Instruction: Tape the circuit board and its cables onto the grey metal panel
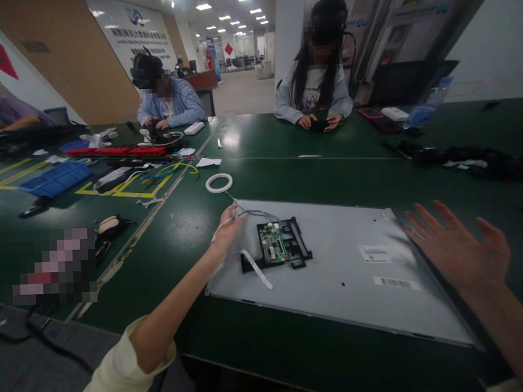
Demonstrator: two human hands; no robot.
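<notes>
A large grey flat display panel (330, 294) lies back side up on the table before me. On it sits a black plastic bracket (298, 240) with a green circuit board (272, 244), and grey cables (260, 212) run from the board's top edge. A white strip (256, 270) lies across the bracket's lower left. At the panel's upper left edge is my left hand (226, 231), fingers bunched beside the cables; a thin white line crosses it, and its grip is partly hidden. My right hand (467, 250) is spread, palm up, over the panel's right edge, holding nothing.
A white ring (219, 183) lies beyond my left hand. Farther left are a blue tray (55, 179), loose wires (173, 168) and a computer mouse (111, 224). Two people sit across the table. A water bottle (428, 103) and black cloth-like items (472, 158) are at the right.
</notes>
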